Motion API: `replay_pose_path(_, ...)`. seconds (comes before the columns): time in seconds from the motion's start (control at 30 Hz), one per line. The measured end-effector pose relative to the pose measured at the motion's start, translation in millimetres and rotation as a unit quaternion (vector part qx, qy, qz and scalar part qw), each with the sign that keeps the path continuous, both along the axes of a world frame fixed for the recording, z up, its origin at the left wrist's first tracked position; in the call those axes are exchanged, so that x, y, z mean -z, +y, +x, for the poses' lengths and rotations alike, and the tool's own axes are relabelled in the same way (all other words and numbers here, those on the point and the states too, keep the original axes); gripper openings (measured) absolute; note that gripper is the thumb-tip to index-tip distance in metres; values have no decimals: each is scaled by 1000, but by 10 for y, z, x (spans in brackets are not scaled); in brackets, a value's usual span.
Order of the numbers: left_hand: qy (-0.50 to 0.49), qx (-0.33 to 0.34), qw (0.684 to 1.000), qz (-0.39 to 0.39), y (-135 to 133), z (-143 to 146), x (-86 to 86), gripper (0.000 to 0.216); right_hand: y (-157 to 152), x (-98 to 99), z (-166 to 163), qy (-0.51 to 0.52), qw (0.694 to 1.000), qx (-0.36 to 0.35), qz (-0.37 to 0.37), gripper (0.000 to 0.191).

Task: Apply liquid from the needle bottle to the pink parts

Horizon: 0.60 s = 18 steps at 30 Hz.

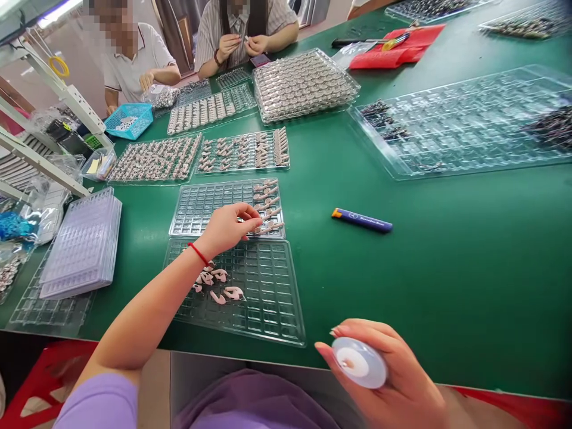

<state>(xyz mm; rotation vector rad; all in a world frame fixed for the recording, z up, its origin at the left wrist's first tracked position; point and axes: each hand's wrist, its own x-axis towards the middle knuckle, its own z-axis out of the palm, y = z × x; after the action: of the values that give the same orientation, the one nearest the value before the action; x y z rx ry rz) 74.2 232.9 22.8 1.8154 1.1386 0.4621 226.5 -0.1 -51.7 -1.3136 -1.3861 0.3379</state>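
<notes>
My left hand (232, 226) reaches over a clear compartment tray (210, 205), with thumb and fingers pinched at a small pale pink piece (272, 227) near its right edge. More such pieces (267, 193) line that tray's right column. Directly in front of it lies another clear tray (268, 292), holding several loose pink curved pieces (233, 292) partly behind my forearm. My right hand (393, 369) is wrapped round a whitish translucent plastic bottle (361, 363), whose round end faces me; the rest of it is hidden by the hand.
A blue pen-like tube (361, 220) lies right of the trays. Behind are filled trays (154, 158), a tall tray stack (306, 86) and a blue basket (129, 121). Empty trays are stacked (83, 244) at left. Two people (248, 36) sit across the green table (447, 268).
</notes>
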Motion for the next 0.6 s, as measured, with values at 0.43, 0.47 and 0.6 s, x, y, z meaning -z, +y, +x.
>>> replay_pose_path(0.43, -73, -61, 994, -53, -467, -358, -168, 22, -32, -57, 37, 22, 997, 25, -63, 23)
replay_pose_path(0.47, -65, -63, 993, -74, -632, -444, -172, 20, -43, -77, 37, 27, 996, 25, -76, 26)
replay_pose_path(0.6, -112, -84, 988, -69, -1304, -741, -95, 12, -127, -81, 4, 28, 995, -54, -83, 31)
